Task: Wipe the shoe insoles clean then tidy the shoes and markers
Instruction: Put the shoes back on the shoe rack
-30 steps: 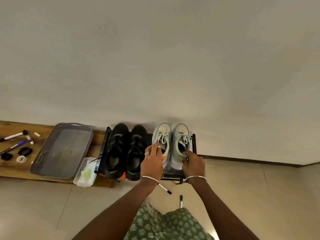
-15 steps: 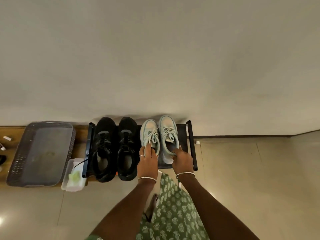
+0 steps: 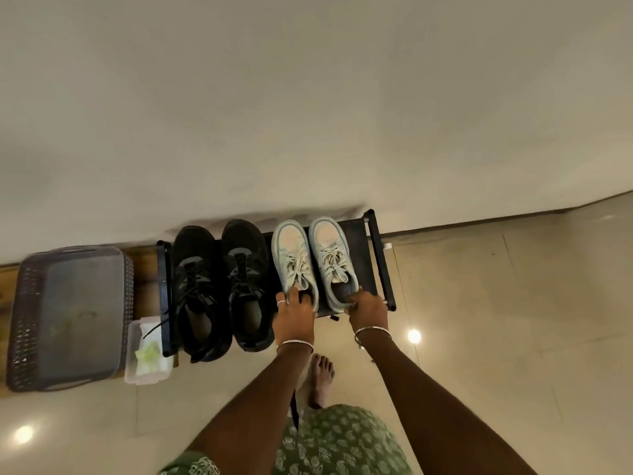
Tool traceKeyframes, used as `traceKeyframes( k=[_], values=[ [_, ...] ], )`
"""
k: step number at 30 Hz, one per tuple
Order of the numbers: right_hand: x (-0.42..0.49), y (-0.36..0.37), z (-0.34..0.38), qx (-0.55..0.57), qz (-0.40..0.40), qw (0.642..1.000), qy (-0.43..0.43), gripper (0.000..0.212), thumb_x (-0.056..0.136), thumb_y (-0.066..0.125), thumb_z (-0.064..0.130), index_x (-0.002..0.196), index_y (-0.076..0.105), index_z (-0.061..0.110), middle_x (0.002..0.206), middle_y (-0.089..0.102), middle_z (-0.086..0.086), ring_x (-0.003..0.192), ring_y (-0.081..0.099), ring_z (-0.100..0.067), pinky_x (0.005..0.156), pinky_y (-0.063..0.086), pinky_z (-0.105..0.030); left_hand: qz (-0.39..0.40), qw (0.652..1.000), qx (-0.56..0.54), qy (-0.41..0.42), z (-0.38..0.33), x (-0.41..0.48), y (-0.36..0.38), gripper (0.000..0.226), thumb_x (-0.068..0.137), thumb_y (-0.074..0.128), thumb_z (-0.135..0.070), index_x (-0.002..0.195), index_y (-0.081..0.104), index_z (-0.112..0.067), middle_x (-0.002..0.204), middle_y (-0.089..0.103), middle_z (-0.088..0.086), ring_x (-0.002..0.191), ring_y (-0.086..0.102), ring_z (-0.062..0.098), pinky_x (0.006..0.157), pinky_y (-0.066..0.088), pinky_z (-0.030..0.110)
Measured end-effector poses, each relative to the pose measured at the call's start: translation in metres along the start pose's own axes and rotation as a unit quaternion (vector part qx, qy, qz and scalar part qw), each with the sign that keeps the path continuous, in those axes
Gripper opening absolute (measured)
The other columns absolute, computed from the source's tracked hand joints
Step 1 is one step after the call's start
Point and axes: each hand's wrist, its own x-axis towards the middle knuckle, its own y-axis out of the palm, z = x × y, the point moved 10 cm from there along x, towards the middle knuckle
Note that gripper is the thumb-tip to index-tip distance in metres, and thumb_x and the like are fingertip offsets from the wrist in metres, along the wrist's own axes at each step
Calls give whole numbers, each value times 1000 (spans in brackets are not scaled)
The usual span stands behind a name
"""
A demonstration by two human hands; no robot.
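Now, one rack (image 3: 379, 255) carries two black shoes (image 3: 195, 265) and two pale shoes (image 3: 291, 245) (toes to the wall (image 3: 308, 114)); left hand (image 3: 294, 315) grips one pale heel, right hand (image 3: 368, 308) the other.

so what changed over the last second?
Little. Both hands, left and right, keep gripping the heels of the pale blue lace-up sneakers on the black metal rack; the left forefinger has drawn back. Black sneakers and grey plastic basket unmoved.

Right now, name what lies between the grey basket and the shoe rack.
Head view: a clear tub of wipes, a black shoelace trailing over it.
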Motion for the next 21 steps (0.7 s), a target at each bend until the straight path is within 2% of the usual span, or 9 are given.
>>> traceKeyframes(
  k=[4,7,9,11,15,18,21],
  values=[
    [-4,0,-2,24,3,1000,-2,25,81,75,10,105,77,18,101,75,-10,94,67,-35,81,56,-40,16,999,27,0,1,-4,-3,27,90,67,-24,116,67,-20,138,51,6,123,49,35,70,58,37],
    [-12,0,-1,42,-1,999,12,23,89,66,15,111,74,18,104,74,-12,98,65,-36,84,54,-41,14,999,32,28,-3,-7,-5,33,98,55,-26,130,57,-20,151,38,7,132,41,33,83,56,37],
    [-19,-3,-2,69,-19,997,27,24,91,63,18,113,71,17,104,74,-13,97,66,-37,83,54,-42,-1,999,39,30,-3,-12,-12,33,92,62,-25,124,61,-18,146,46,8,124,49,33,81,55,39],
    [-27,-8,-6,115,-48,991,38,30,89,62,14,118,68,20,103,74,-12,95,67,-37,82,56,-44,-21,998,49,37,-3,-17,-17,33,80,75,-21,111,68,-17,130,58,10,111,57,33,76,52,42],
    [-58,-20,-42,190,-98,972,101,38,91,56,9,123,64,27,93,73,-14,88,66,-35,80,56,-43,-78,992,67,77,-17,-35,-25,37,77,74,-16,112,65,-13,120,60,13,112,56,35,84,45,46],
    [-83,-18,-89,216,-114,957,158,27,89,59,11,108,71,25,89,74,-8,85,68,-30,80,56,-39,-108,983,87,124,-40,-51,-22,35,79,69,-14,114,63,-13,116,61,12,113,55,34,86,43,47],
    [-109,-10,-143,241,-123,939,211,24,85,59,6,94,76,20,92,76,-4,86,70,-29,79,55,-35,-103,973,112,175,-71,-64,-5,33,83,64,-13,116,61,-15,114,59,10,106,56,31,83,42,44]
  ],
)
